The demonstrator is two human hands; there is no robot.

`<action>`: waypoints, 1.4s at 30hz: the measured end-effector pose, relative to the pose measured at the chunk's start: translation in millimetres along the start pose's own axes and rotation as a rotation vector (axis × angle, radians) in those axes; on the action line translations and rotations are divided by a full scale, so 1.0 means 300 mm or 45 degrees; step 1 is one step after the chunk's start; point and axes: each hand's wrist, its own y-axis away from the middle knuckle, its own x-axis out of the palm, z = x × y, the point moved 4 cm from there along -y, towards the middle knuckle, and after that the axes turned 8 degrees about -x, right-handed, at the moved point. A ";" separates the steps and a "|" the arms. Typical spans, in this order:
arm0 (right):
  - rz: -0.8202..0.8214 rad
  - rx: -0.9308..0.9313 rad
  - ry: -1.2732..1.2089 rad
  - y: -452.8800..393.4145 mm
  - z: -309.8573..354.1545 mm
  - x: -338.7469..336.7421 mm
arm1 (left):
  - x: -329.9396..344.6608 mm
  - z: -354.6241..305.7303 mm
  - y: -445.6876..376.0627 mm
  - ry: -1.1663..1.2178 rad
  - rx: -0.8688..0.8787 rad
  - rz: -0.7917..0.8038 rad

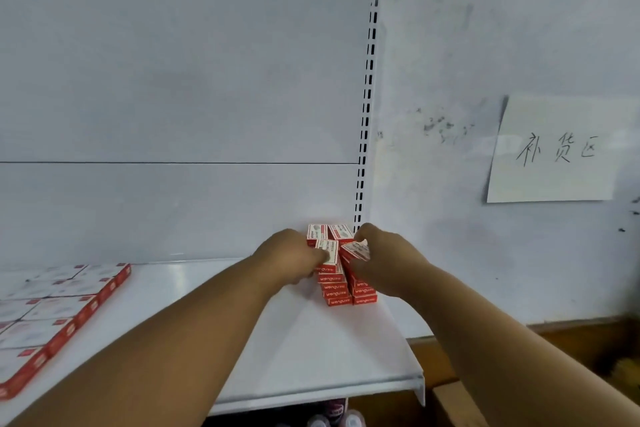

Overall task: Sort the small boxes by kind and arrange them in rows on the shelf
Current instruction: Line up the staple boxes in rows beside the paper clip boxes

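Small red-and-white boxes stand in stacks [341, 291] at the back right corner of the white shelf [311, 350], two stacks in front and more behind. My left hand [289, 258] grips the top box of the left front stack [328, 251] with its fingers curled round it. My right hand [381, 253] pinches a tilted box [355, 250] above the right front stack. Both forearms reach in from below.
A flat row of larger white boxes with red edges [52, 312] lies at the shelf's left end. A slotted upright [367, 107] marks the shelf's right side. A paper sign [554, 149] hangs on the wall to the right. Bottles [337, 414] show under the shelf.
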 end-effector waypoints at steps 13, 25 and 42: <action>-0.404 -0.107 -0.949 0.110 0.173 -0.028 | -0.084 0.153 0.182 1.669 0.058 0.132; -0.014 -0.120 -1.632 0.266 0.565 0.254 | -0.230 0.536 0.409 2.080 -0.128 -0.016; -0.206 -0.050 -1.297 0.584 0.833 0.325 | -0.268 0.715 0.643 2.114 -0.159 -0.121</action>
